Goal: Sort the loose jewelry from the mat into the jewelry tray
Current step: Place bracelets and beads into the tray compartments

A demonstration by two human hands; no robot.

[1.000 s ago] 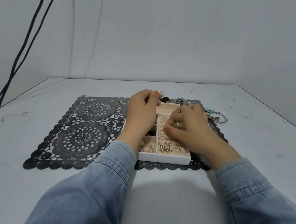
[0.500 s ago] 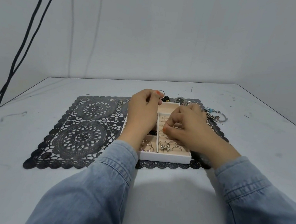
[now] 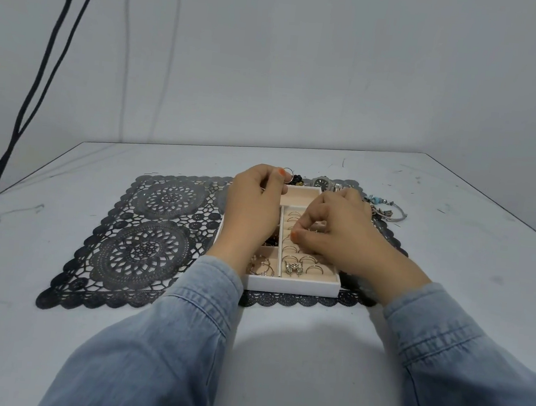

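A white jewelry tray (image 3: 294, 285) with beige padded compartments sits on the right part of a black lace mat (image 3: 143, 242). Several rings stand in its right-hand slots, among them a butterfly ring (image 3: 293, 267). My left hand (image 3: 252, 214) hovers over the tray's left side and pinches a thin hoop ring (image 3: 288, 174) at its fingertips. My right hand (image 3: 333, 232) is curled over the ring slots, thumb and fingers pinched together; whether they hold something small I cannot tell. A watch (image 3: 323, 184) and bracelets (image 3: 388, 210) lie loose behind the tray.
The grey table (image 3: 277, 352) ends at a pale wall; its right edge runs diagonally at far right. Black cables (image 3: 41, 80) hang down the wall at left. Dark beads (image 3: 297, 181) lie behind the tray.
Both hands stay almost where they were; the right hand's pinched fingers have shifted slightly over the ring slots. The left hand keeps the hoop ring raised.
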